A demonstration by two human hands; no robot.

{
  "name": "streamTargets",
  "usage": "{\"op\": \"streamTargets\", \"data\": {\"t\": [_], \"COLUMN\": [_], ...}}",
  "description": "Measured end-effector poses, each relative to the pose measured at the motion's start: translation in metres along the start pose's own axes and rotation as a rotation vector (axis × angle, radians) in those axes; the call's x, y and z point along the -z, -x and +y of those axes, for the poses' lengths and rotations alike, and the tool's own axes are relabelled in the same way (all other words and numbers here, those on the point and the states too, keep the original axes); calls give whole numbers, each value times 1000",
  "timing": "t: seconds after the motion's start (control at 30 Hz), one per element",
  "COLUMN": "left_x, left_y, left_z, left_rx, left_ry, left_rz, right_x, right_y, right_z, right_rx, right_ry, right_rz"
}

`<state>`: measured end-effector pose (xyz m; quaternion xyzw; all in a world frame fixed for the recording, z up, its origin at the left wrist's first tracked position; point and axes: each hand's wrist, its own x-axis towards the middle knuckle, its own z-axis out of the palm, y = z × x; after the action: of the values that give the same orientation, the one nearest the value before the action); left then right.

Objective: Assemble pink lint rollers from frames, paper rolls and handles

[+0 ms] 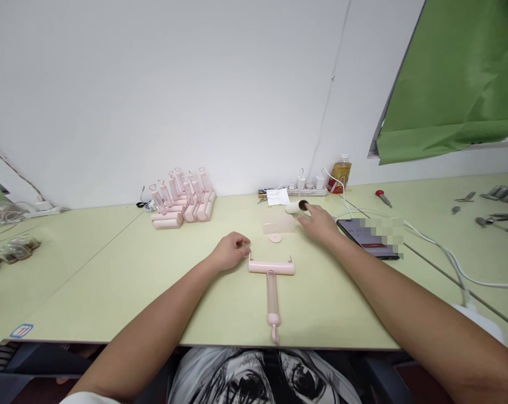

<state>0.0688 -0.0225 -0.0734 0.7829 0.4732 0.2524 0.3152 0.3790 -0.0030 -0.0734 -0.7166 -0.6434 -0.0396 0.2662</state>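
Observation:
A pink lint roller handle (271,268) lies on the table in front of me, its grip pointing towards me and its two end arms facing away. My left hand (232,251) rests at the left end arm, fingers loosely curled and slightly apart; I cannot tell whether it touches the arm. Farther back, my right hand (319,224) has its fingers at the dark open end of a white adhesive roll (294,207), gripping it. Between the hands lie a translucent pinkish cover (278,225) and a small round pink piece (275,238).
Several pink lint rollers (186,205) stand grouped at back left. By the wall are a power strip (316,191), a white paper (278,197) and a bottle (340,174). A phone (369,238), white cables (451,258) and a red-handled screwdriver (383,197) lie right.

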Motion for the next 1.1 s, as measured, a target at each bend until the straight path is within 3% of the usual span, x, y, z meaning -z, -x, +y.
{"op": "streamTargets", "data": {"t": [0.13,0.2,0.33,0.47,0.53,0.7,0.77,0.93,1.0,1.1], "left_x": [-1,-1,4,17,23,23,19,12,12,12], "left_y": [0,1,1,1,1,5,5,3,3,2], "left_z": [0,0,2,1,-1,1,3,5,4,4], "left_rx": [-6,-6,19,-16,-34,-71,-95,-136,-150,-166], "left_ry": [3,19,43,-102,-163,-192,-208,-238,-255,-269], "left_rz": [-3,-1,1,50,12,-132,-122,-99,-88,-77], "right_x": [18,23,24,17,16,27,33,25,14,3], "right_y": [1,2,4,3,2,7,13,31,34,33], "right_z": [-2,-1,-2,-2,-2,-13,-24,-44,-46,-47], "right_rx": [-21,-17,-34,-15,5,98,161,162,185,259], "right_ry": [-129,-179,-225,-265,-281,-220,-209,-150,-141,-175], "right_rz": [302,379,402,345,343,551,476,-53,-114,-88]}}
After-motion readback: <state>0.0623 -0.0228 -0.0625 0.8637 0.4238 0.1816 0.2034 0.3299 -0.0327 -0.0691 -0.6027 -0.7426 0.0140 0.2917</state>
